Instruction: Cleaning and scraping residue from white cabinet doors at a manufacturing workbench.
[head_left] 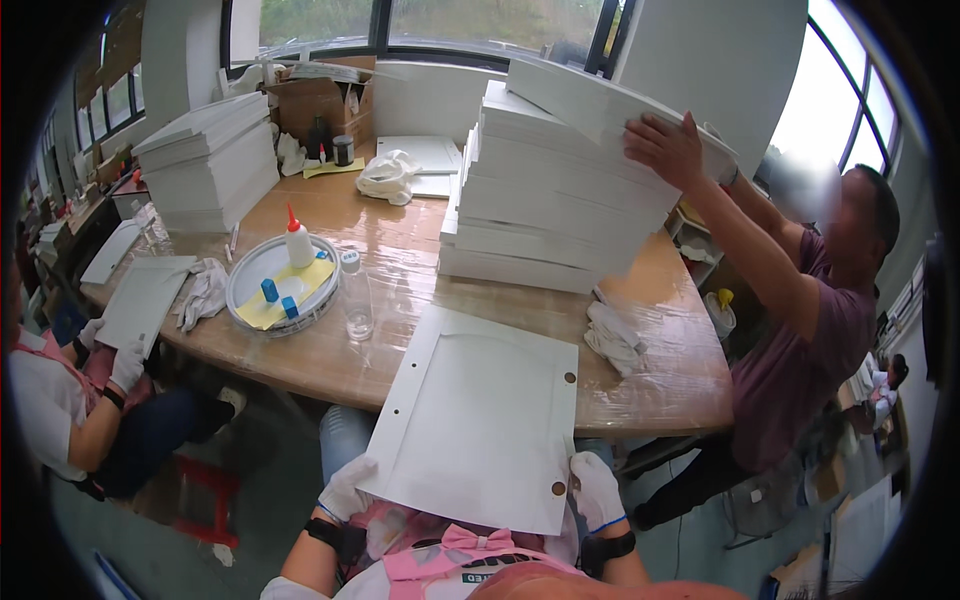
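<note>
A white rectangular panel (480, 410) with a raised border and several small dark holes near its sides rests partly on the table, its near end over my lap. At its near left corner, my gloved left hand (346, 488) is closed on the edge. My gloved right hand (597, 490) grips the near right edge, beside a brown-rimmed hole. The fingers under the panel are hidden. Just beyond the panel stands a tall stack of white panels (550, 190).
A co-worker (815, 300) at right handles the stack's top panel. At left, another person (75, 390) holds a panel. The table (410, 260) bears a round tray (232, 290) with a red-tipped glue bottle (298, 243), a clear bottle (357, 300), white cloths (615, 338) and another stack (210, 165).
</note>
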